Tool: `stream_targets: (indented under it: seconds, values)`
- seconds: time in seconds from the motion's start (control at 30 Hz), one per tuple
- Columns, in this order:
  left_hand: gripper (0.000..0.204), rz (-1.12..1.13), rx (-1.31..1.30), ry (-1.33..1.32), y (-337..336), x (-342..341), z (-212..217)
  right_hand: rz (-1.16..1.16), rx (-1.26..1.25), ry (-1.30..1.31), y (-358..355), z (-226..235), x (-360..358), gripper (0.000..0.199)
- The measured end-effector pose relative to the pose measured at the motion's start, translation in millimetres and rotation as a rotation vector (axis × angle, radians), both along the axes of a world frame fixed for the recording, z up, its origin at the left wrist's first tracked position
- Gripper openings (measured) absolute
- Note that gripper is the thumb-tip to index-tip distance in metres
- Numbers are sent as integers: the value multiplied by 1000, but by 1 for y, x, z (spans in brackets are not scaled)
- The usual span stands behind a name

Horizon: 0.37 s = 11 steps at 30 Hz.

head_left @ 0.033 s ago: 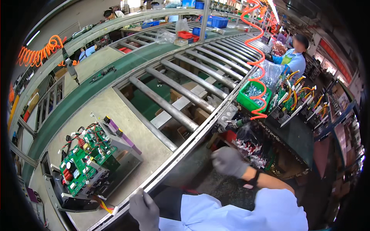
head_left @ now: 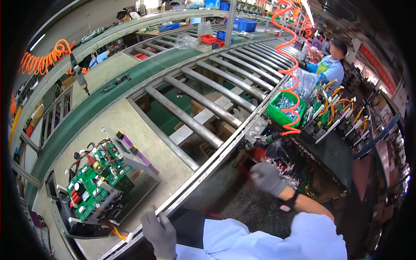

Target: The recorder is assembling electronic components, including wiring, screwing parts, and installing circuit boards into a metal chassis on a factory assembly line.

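My left hand (head_left: 161,234), in a grey glove, rests with fingers spread on the metal rail (head_left: 195,184) at the near edge of the conveyor. To its left, a green circuit board assembly (head_left: 93,182) in a grey metal chassis sits on the beige conveyor plate. My right hand (head_left: 268,177), also gloved, reaches over the dark workbench toward a clear bag of small red and white parts (head_left: 288,167). Its fingers are curled near a red piece (head_left: 243,171); I cannot tell whether it grips anything.
A powered screwdriver (head_left: 264,139) lies by the rail under an orange coiled hose (head_left: 289,65). A green bin of screws (head_left: 284,106) stands beyond it. Steel rollers (head_left: 203,117) span the conveyor's middle. A co-worker (head_left: 331,60) stands at the far right beside racks of boards.
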State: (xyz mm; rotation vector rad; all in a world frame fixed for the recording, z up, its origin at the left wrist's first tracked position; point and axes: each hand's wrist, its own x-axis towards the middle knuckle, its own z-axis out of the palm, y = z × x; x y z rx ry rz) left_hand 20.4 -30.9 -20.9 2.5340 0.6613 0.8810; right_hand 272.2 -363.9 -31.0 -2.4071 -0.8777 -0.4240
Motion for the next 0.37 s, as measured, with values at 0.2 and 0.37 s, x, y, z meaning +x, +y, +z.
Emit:
stream_targets:
  seconds: [0.2, 0.37]
  values:
    - [41, 101, 121, 82, 46, 72, -15, -549, 493, -45, -179, 18, 141, 22]
    - [39, 65, -209, 130, 67, 98, -26, -387, 377, 119, -195, 42, 272, 24]
